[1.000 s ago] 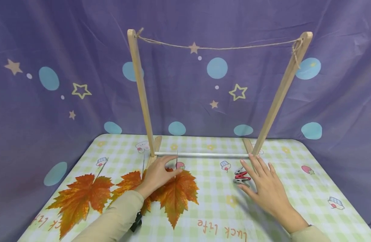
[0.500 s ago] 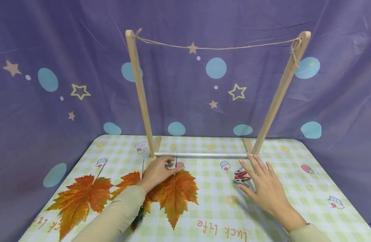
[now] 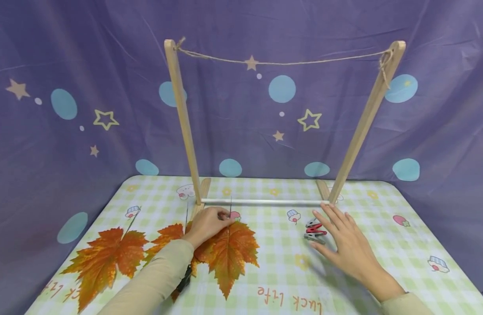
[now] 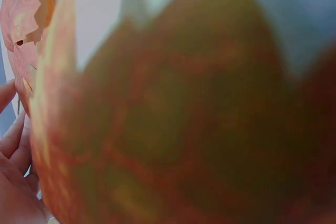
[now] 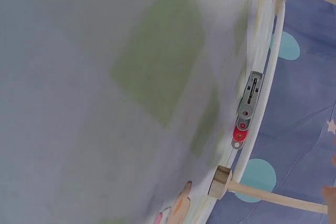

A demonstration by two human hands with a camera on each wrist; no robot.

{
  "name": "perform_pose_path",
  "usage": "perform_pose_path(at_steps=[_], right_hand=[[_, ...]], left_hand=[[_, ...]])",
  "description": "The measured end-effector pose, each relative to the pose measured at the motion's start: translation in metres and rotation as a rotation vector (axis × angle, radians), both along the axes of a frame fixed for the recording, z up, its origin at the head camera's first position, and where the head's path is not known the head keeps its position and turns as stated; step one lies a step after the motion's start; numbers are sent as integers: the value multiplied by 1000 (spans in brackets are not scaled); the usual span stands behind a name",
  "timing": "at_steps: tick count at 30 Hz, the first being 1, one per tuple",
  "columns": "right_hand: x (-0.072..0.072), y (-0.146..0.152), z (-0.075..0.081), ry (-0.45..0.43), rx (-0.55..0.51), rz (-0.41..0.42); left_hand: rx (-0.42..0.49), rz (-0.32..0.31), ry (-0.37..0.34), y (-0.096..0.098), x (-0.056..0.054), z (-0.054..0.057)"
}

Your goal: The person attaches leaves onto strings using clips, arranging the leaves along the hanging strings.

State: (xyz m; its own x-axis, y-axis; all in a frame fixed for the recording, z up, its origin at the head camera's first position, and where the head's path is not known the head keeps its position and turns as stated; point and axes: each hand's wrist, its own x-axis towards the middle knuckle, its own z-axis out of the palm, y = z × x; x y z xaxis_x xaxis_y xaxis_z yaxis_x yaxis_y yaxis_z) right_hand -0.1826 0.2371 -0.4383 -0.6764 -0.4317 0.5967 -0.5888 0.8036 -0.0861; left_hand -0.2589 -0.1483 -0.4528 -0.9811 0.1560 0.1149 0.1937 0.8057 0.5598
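Note:
My left hand (image 3: 209,225) pinches the thin stem of the rightmost orange maple leaf (image 3: 231,258) between thumb and fingers; this leaf lies on the checked table. In the left wrist view a blurred leaf (image 4: 173,114) fills most of the picture, with some fingers (image 4: 18,142) at its left. Spread wide, my right hand (image 3: 349,247) holds nothing. Its fingertips are close to the right end of the white rod (image 3: 265,201), and its thumb is beside several grey and red clothespins (image 3: 314,229).
A wooden frame has a left post (image 3: 182,118) and a right post (image 3: 367,118), with twine (image 3: 288,63) tied between their tops. Another maple leaf (image 3: 111,253) lies at the left, and a third leaf (image 3: 166,236) is partly under my left forearm. A purple curtain (image 3: 241,22) hangs behind.
My left thumb and fingers have closed together at the rightmost leaf's stem, the hand lowering slightly. My right hand has barely moved.

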Motion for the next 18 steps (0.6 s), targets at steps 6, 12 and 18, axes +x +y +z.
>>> perform_pose_path(at_steps=[6, 12, 18], right_hand=[[-1, 2, -2, 3, -11, 53], [-3, 2, -3, -8, -33, 113], [-4, 2, -5, -51, -46, 119]], left_hand=[[-1, 8, -20, 1, -1, 0], [-5, 7, -27, 2, -1, 1], [-6, 4, -35, 1, -2, 0]])
